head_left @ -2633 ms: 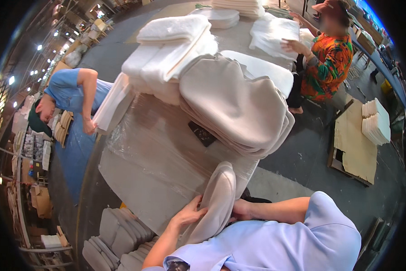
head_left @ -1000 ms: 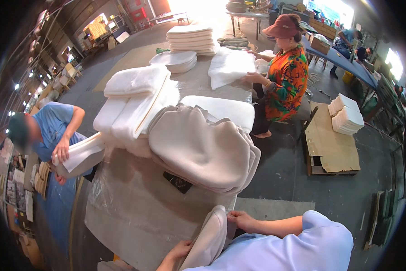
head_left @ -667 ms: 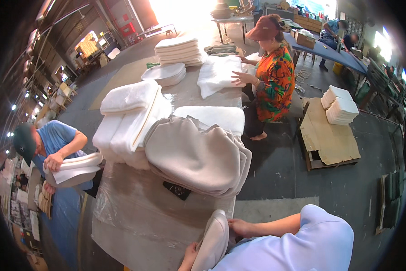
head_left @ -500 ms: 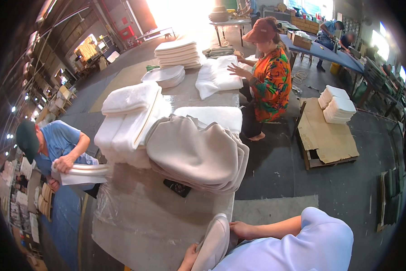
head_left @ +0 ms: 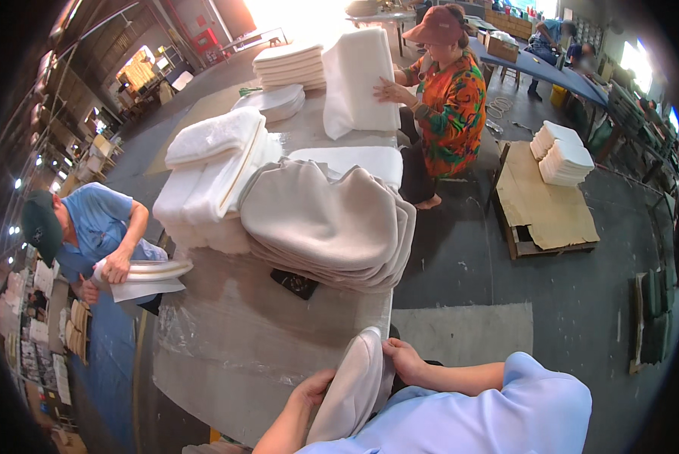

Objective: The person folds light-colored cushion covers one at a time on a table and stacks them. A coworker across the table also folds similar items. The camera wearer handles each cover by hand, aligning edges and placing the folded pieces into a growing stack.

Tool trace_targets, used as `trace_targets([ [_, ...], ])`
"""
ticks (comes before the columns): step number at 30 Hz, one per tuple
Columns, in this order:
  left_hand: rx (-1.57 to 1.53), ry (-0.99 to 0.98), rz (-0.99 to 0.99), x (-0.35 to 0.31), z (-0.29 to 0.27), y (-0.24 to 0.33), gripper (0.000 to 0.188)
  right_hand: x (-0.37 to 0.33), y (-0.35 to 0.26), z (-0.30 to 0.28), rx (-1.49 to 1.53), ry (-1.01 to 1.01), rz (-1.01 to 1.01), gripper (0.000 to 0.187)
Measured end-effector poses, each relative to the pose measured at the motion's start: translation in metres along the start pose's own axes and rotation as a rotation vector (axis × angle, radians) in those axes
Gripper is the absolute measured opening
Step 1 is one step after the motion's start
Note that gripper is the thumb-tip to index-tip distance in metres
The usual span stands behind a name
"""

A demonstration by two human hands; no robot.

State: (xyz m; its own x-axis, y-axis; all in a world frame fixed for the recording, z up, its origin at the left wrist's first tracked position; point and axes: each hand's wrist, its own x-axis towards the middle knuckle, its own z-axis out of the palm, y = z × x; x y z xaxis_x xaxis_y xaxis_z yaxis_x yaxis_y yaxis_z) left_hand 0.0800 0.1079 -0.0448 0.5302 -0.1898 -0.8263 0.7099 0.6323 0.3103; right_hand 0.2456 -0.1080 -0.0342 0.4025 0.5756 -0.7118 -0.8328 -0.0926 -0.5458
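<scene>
A cushion in a pale beige fabric cover (head_left: pixel 352 382) stands on edge against my body, at the near end of the table. My left hand (head_left: pixel 314 386) grips its left side, with the fingers curled behind the edge of the fabric. On the other side, my right hand (head_left: pixel 404 359) pinches the cover's edge near the top. The lower end of the cushion lies against my light blue shirt. A stack of beige cushion covers (head_left: pixel 317 227) lies farther up the table, with a small black flat thing (head_left: pixel 294 283) at its foot.
White padding (head_left: pixel 215 163) is piled beside the covers. Across the table a person in a patterned shirt (head_left: pixel 453 113) holds up a white padding sheet (head_left: pixel 361 83). At the left a person in a cap (head_left: pixel 101 219) handles a white cushion (head_left: pixel 147 271). White pads (head_left: pixel 562 155) sit on a cardboard-topped pallet (head_left: pixel 544 204).
My hands and the cushion have moved up the view, and my left hand has come higher along its side. The person opposite has raised the white sheet upright.
</scene>
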Motion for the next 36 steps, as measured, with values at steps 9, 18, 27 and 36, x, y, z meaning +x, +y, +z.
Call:
trace_targets([
  [9,0.276,0.125,0.230,0.012,0.025,0.012,0.009,0.012,0.009,-0.039,-0.301,-0.117,-0.077,0.022],
  [18,0.683,0.698,0.400,-0.017,0.103,0.013,0.009,0.042,-0.103,-0.044,-0.589,-0.308,0.019,0.021],
  [27,0.955,0.906,1.010,0.000,0.109,-0.014,0.008,0.085,-0.147,0.031,-1.210,-0.725,0.033,0.025],
  [36,1.032,0.987,1.217,0.003,0.108,-0.023,0.014,0.113,-0.133,0.090,-1.613,-1.284,0.292,0.028],
])
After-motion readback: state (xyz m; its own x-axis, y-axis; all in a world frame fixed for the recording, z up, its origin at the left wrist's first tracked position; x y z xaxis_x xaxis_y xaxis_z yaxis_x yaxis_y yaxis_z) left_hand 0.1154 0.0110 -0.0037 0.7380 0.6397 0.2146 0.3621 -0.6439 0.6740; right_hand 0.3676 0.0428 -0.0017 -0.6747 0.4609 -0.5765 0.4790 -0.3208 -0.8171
